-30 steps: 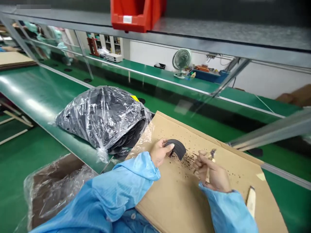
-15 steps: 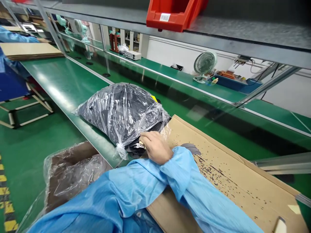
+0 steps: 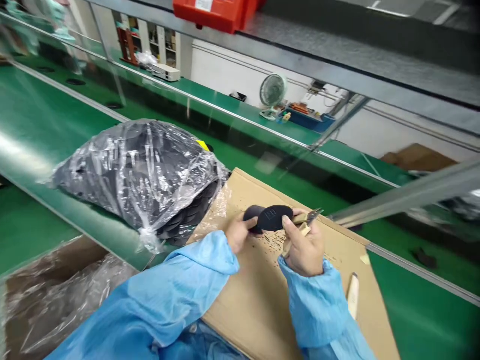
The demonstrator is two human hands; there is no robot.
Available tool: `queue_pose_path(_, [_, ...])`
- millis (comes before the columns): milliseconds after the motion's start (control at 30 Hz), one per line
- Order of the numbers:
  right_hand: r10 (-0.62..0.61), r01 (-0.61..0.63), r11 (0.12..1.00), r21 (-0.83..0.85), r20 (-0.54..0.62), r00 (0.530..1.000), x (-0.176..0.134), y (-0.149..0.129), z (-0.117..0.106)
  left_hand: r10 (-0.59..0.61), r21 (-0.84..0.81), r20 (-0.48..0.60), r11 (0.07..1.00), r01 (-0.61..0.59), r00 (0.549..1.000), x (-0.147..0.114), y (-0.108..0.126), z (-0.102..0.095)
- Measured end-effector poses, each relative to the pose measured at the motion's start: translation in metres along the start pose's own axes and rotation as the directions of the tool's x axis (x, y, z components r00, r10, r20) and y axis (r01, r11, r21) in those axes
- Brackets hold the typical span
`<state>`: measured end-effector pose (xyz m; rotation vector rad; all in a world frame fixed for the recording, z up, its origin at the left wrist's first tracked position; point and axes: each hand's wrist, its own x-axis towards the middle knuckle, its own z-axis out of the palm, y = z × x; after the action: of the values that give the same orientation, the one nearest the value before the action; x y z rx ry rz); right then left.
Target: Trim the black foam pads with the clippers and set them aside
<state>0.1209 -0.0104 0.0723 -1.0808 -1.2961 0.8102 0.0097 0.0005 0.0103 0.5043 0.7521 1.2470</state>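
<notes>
Over the cardboard sheet (image 3: 255,285), my left hand (image 3: 238,232) grips dark oval plastic pieces (image 3: 253,216), fanned like a small stack. My right hand (image 3: 305,245) pinches the edge of a black oval piece (image 3: 275,218), which has a small square mark on its face. Side cutters (image 3: 305,218) with cream handles also lie in the right hand, their metal jaws pointing away to the right. To the left, a clear plastic bag (image 3: 138,170) bulges with similar dark pieces, several showing at its open side.
Small dark scraps (image 3: 272,242) litter the cardboard. A cream-handled tool (image 3: 353,295) lies at its right. A carton lined with plastic (image 3: 75,300) stands low at left. A metal post (image 3: 405,195) slants at right, and a red bin (image 3: 213,12) sits on the overhead shelf.
My right hand has moved from beside the bag to over the cardboard, right of my left hand, which was hidden. Dark pieces now show in both hands. The view has shifted right.
</notes>
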Motion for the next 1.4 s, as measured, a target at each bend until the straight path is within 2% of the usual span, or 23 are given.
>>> queue_pose_path(67, [0.083, -0.08, 0.996, 0.031, -0.118, 0.99, -0.001, 0.019, -0.026, -0.051, -0.014, 0.053, 0.999, 0.052, 0.997, 0.0, -0.004, -0.002])
queue_pose_path(167, [0.142, -0.144, 0.99, -0.008, -0.115, 0.983, -0.01, 0.046, -0.046, -0.042, 0.049, 0.084, 0.998, 0.038, 0.996, -0.002, -0.009, -0.003])
queue_pose_path(267, [0.097, -0.099, 0.987, -0.128, -0.024, 0.995, -0.021, 0.057, -0.05, -0.057, 0.186, 0.186, 0.982, 0.022, 0.981, -0.006, -0.015, -0.004])
queue_pose_path(367, [0.027, -0.011, 0.963, -0.269, 0.057, 0.998, -0.027, 0.055, -0.05, -0.05, 0.289, 0.245, 0.957, -0.024, 0.968, -0.009, -0.019, -0.006])
queue_pose_path(533, [-0.019, 0.042, 0.934, -0.354, 0.068, 0.997, -0.029, 0.054, -0.054, -0.04, 0.32, 0.216, 0.947, -0.032, 0.975, -0.011, -0.021, -0.005])
queue_pose_path(700, [0.008, 0.014, 0.931, -0.364, 0.059, 0.998, -0.03, 0.056, -0.053, -0.059, 0.307, 0.158, 0.952, 0.008, 0.986, -0.014, -0.02, -0.001])
queue_pose_path(867, [-0.004, 0.012, 0.944, -0.329, 0.023, 1.0, -0.033, 0.054, -0.049, -0.023, 0.294, 0.141, 0.956, -0.02, 0.99, -0.015, -0.019, 0.001])
queue_pose_path(967, [0.033, -0.032, 0.951, -0.307, -0.002, 0.999, -0.035, 0.054, -0.048, -0.012, 0.275, 0.127, 0.961, -0.024, 0.992, -0.016, -0.017, 0.002])
queue_pose_path(1067, [0.096, -0.083, 0.974, -0.212, 0.05, 0.994, -0.035, 0.054, -0.048, 0.01, 0.26, 0.178, 0.964, -0.057, 0.984, -0.016, -0.016, 0.002])
queue_pose_path(1200, [0.229, -0.232, 0.973, 0.02, 0.082, 0.97, -0.033, 0.052, -0.047, 0.035, 0.276, 0.226, 0.956, -0.098, 0.973, -0.017, -0.015, 0.001])
queue_pose_path(1400, [0.379, -0.381, 0.916, 0.126, 0.034, 0.925, -0.032, 0.048, -0.046, 0.029, 0.292, 0.226, 0.952, -0.096, 0.974, -0.019, -0.016, 0.003])
